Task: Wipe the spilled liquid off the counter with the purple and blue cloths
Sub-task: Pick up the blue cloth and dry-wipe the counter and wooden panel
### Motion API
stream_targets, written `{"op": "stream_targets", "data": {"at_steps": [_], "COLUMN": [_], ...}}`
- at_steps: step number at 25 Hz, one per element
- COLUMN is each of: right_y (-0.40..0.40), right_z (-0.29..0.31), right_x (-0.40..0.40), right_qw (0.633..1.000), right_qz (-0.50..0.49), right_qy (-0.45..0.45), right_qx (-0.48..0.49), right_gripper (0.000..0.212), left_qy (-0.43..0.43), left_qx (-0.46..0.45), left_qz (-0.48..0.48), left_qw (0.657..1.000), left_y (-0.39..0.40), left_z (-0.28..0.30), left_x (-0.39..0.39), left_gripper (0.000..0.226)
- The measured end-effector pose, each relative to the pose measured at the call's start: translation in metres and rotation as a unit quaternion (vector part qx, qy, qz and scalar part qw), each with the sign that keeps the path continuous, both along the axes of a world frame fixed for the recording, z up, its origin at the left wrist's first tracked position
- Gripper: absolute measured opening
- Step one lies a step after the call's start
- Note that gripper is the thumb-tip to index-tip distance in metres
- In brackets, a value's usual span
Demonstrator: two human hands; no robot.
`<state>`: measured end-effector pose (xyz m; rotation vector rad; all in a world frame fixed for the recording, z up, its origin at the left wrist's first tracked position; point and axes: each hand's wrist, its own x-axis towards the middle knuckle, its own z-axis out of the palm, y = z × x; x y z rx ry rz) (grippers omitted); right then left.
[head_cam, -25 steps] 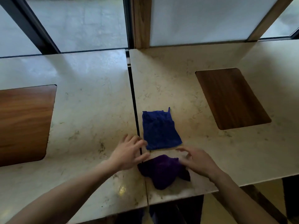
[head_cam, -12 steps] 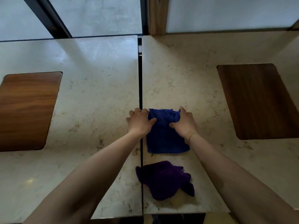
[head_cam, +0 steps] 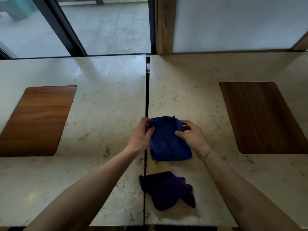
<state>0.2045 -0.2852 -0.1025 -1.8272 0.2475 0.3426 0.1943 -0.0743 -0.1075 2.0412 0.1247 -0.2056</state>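
The blue cloth [head_cam: 169,144] lies on the pale marble counter [head_cam: 106,114], just right of the dark seam. My left hand [head_cam: 141,136] pinches its far left corner and my right hand [head_cam: 191,136] pinches its far right corner; the far edge is bunched and slightly raised. The purple cloth [head_cam: 165,189] lies crumpled nearer to me, across the seam, untouched by either hand. I cannot make out any liquid on the counter.
A wooden inset panel [head_cam: 36,119] sits in the counter at left and a darker one [head_cam: 263,117] at right. The seam [head_cam: 147,97] splits the two slabs. Windows and a wooden post [head_cam: 164,25] back the counter; its front edge is close to me.
My hands left the purple cloth, reached forward to the blue cloth, and now pinch its far corners, lifting and bunching that edge. The purple cloth stays put.
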Motion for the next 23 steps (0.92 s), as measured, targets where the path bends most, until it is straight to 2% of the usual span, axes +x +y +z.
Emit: {"op": "stream_targets", "data": {"at_steps": [4, 8, 15, 20, 23], "right_y": [0.016, 0.042, 0.109, 0.165, 0.201], "right_z": [0.043, 0.080, 0.110, 0.103, 0.092], "right_x": [-0.007, -0.009, -0.050, -0.102, -0.140], "right_qw": [0.995, 0.986, 0.982, 0.987, 0.991], "right_qz": [0.034, 0.064, 0.087, 0.071, 0.051], "right_qy": [-0.097, -0.155, -0.167, -0.140, -0.118], "right_qx": [-0.004, -0.002, 0.029, 0.029, 0.022], "right_gripper": [0.027, 0.021, 0.027, 0.027, 0.027], "left_qy": [-0.045, -0.095, -0.143, -0.134, -0.126], "left_qx": [-0.032, -0.040, -0.037, -0.039, -0.070], "left_qz": [0.064, 0.112, 0.132, 0.115, 0.082], "left_qw": [0.996, 0.988, 0.980, 0.983, 0.986], "left_y": [0.020, 0.045, 0.111, 0.172, 0.210], "left_z": [0.030, 0.062, 0.103, 0.094, 0.081], "left_x": [-0.020, -0.038, -0.079, -0.120, -0.152], "left_gripper": [0.011, 0.012, 0.012, 0.010, 0.009]}}
